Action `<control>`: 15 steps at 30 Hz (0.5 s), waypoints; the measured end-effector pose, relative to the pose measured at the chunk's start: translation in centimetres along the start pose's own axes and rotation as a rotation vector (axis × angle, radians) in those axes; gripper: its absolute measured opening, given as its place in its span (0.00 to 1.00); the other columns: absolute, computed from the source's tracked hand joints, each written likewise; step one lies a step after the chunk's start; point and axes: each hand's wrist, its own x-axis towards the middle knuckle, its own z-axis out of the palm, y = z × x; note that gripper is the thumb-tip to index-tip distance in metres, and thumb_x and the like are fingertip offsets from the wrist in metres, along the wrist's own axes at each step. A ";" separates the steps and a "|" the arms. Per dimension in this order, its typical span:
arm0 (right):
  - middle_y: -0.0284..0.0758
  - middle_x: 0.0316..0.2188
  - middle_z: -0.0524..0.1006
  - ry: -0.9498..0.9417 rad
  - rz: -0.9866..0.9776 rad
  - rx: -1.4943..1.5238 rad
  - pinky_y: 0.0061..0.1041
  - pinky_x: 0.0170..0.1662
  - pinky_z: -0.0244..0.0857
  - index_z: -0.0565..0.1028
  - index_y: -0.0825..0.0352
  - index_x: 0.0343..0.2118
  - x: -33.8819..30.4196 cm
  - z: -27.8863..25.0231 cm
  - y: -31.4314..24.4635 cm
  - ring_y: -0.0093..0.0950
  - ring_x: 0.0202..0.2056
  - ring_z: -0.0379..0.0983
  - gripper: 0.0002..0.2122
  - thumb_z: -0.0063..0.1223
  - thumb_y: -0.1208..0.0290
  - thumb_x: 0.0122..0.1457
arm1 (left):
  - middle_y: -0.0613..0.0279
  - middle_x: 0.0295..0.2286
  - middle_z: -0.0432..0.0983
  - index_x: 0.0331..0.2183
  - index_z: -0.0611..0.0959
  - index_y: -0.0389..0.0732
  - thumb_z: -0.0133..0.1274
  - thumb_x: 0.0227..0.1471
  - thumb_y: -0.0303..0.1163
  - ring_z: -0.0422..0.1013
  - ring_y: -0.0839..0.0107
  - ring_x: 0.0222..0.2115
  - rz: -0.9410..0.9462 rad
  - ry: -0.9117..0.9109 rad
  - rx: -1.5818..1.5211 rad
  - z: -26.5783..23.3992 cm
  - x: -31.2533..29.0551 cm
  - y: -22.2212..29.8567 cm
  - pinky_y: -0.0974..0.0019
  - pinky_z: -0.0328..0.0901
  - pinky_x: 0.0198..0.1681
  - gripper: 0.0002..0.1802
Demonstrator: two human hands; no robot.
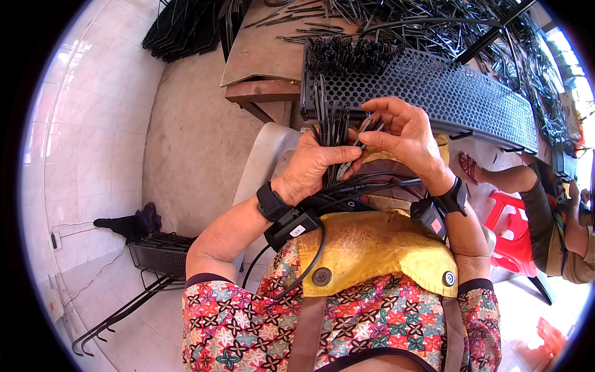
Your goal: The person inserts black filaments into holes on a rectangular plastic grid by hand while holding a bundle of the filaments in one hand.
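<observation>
Quantities: my bare left hand (312, 156) and bare right hand (406, 133), two in total; two black wrist straps (271, 202); one bunch of slim dark strips (333, 133) (overlapped too closely to count singly); one long, dark, perforated rectangular tray (462, 84) before me; one yellow apron bib (372, 245); two round buttons (321, 276); one red plastic seat (513, 239) to my right.

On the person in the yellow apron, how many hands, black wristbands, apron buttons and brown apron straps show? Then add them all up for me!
Hands (left hand, right hand): 2
Black wristbands: 2
Apron buttons: 2
Brown apron straps: 2
Total: 8
</observation>
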 end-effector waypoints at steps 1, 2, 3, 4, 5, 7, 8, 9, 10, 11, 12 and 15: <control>0.32 0.29 0.75 0.010 -0.021 -0.045 0.15 0.32 0.67 0.69 0.73 0.43 0.0 0.0 0.1 0.17 0.30 0.71 0.19 0.60 0.81 0.46 | 0.60 0.27 0.74 0.37 0.76 0.36 0.56 0.46 0.23 0.70 0.73 0.23 -0.001 -0.018 -0.002 -0.1 0.1 0.0 0.73 0.64 0.22 0.13; 0.32 0.29 0.75 0.024 -0.036 -0.032 0.15 0.32 0.67 0.69 0.73 0.43 0.0 0.2 0.0 0.17 0.30 0.71 0.19 0.60 0.81 0.46 | 0.61 0.26 0.74 0.38 0.76 0.36 0.56 0.46 0.23 0.70 0.74 0.23 -0.001 -0.037 -0.003 -0.1 0.1 -0.1 0.73 0.63 0.21 0.13; 0.32 0.29 0.75 0.036 -0.051 -0.018 0.15 0.33 0.67 0.69 0.73 0.43 0.1 0.4 -0.2 0.17 0.30 0.71 0.19 0.60 0.81 0.46 | 0.61 0.26 0.73 0.38 0.76 0.36 0.56 0.46 0.23 0.69 0.74 0.22 -0.001 -0.052 0.013 -0.1 0.1 -0.1 0.74 0.63 0.21 0.14; 0.32 0.29 0.75 0.049 -0.066 -0.004 0.15 0.33 0.67 0.69 0.72 0.43 0.1 0.6 -0.2 0.17 0.30 0.71 0.19 0.60 0.81 0.46 | 0.62 0.25 0.73 0.38 0.76 0.37 0.57 0.46 0.23 0.69 0.74 0.22 -0.001 -0.067 0.029 0.0 0.0 0.0 0.74 0.62 0.21 0.14; 0.33 0.29 0.76 0.052 -0.085 -0.023 0.15 0.33 0.67 0.69 0.72 0.43 0.2 0.8 -0.2 0.17 0.30 0.71 0.19 0.60 0.81 0.46 | 0.62 0.25 0.72 0.38 0.76 0.37 0.57 0.45 0.23 0.69 0.74 0.22 -0.001 -0.082 0.044 0.0 0.0 0.0 0.75 0.62 0.21 0.14; 0.33 0.30 0.76 0.063 -0.125 -0.065 0.15 0.34 0.67 0.70 0.72 0.42 0.2 1.1 -0.4 0.17 0.30 0.71 0.18 0.59 0.81 0.46 | 0.63 0.25 0.72 0.39 0.76 0.37 0.57 0.45 0.23 0.69 0.74 0.21 -0.017 -0.075 0.062 -0.1 0.0 -0.2 0.75 0.61 0.20 0.15; 0.33 0.29 0.76 0.069 -0.104 -0.081 0.15 0.34 0.67 0.70 0.72 0.42 0.2 1.2 -0.5 0.16 0.30 0.71 0.18 0.59 0.82 0.45 | 0.63 0.25 0.72 0.39 0.76 0.37 0.57 0.45 0.23 0.69 0.74 0.21 -0.025 -0.071 0.070 -0.2 0.0 -0.3 0.75 0.61 0.20 0.15; 0.33 0.29 0.75 0.076 -0.084 -0.099 0.15 0.34 0.67 0.71 0.72 0.41 0.0 1.2 -0.7 0.16 0.30 0.71 0.17 0.59 0.82 0.45 | 0.63 0.25 0.72 0.39 0.76 0.37 0.57 0.46 0.23 0.69 0.75 0.21 -0.028 -0.071 0.074 -0.2 0.0 -0.3 0.75 0.61 0.20 0.15; 0.33 0.29 0.75 0.082 -0.063 -0.116 0.15 0.34 0.67 0.71 0.71 0.40 -0.1 1.3 -0.8 0.16 0.30 0.71 0.17 0.59 0.83 0.45 | 0.63 0.26 0.72 0.39 0.76 0.37 0.57 0.46 0.23 0.69 0.75 0.21 -0.030 -0.072 0.077 -0.1 0.1 -0.3 0.75 0.62 0.20 0.15; 0.32 0.29 0.75 0.077 -0.069 -0.090 0.15 0.34 0.67 0.71 0.72 0.40 0.0 1.2 -0.7 0.16 0.30 0.71 0.16 0.59 0.83 0.45 | 0.62 0.26 0.73 0.40 0.75 0.37 0.56 0.46 0.23 0.69 0.75 0.22 -0.032 -0.073 0.080 -0.1 0.1 -0.3 0.75 0.62 0.20 0.16; 0.32 0.28 0.75 0.069 -0.077 -0.063 0.15 0.34 0.67 0.72 0.72 0.39 0.0 1.0 -0.4 0.16 0.30 0.71 0.16 0.58 0.83 0.45 | 0.62 0.26 0.73 0.40 0.76 0.37 0.56 0.46 0.23 0.69 0.75 0.22 -0.027 -0.079 0.064 0.0 0.0 -0.2 0.75 0.62 0.20 0.15; 0.31 0.27 0.74 0.042 -0.074 -0.040 0.15 0.34 0.67 0.72 0.72 0.38 -0.1 0.2 0.0 0.16 0.31 0.71 0.14 0.58 0.83 0.45 | 0.60 0.27 0.74 0.40 0.76 0.36 0.55 0.47 0.22 0.70 0.74 0.22 -0.025 -0.081 0.036 0.2 -0.1 0.1 0.76 0.62 0.20 0.15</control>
